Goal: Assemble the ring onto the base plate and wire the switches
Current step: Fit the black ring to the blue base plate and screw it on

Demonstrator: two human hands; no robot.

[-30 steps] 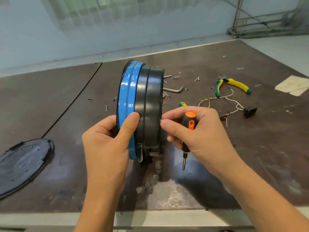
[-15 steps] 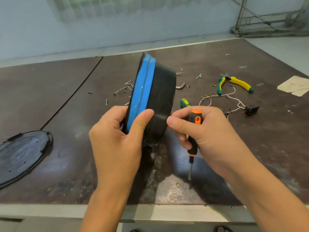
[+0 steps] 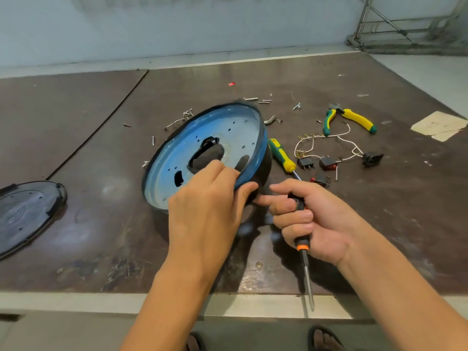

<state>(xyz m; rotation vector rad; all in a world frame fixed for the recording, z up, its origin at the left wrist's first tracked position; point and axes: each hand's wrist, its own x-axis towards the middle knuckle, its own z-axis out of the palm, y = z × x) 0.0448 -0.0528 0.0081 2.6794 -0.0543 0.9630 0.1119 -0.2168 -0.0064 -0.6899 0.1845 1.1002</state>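
A round blue base plate (image 3: 228,133) with a central hole sits inside a black ring (image 3: 263,168); the assembly is tilted, its blue face turned up toward me. My left hand (image 3: 207,211) grips its near rim, thumb on the outer edge and fingers on the blue face. My right hand (image 3: 311,219) holds an orange-and-black screwdriver (image 3: 304,252), tip pointing down toward me, forefinger touching the black ring. Several black rocker switches (image 3: 326,162) with white wires (image 3: 329,138) lie on the table to the right.
A black round cover (image 3: 25,214) lies at the left table edge. A green-yellow screwdriver (image 3: 281,155), green-yellow pliers (image 3: 352,119) and scattered screws (image 3: 255,99) lie behind and right of the assembly. Cardboard scraps (image 3: 438,125) rest far right. The table's front edge is close to me.
The assembly has swung from standing on edge to tilted with its blue face up. My left hand shifted its fingers onto the blue face; my right hand dropped lower with the screwdriver.
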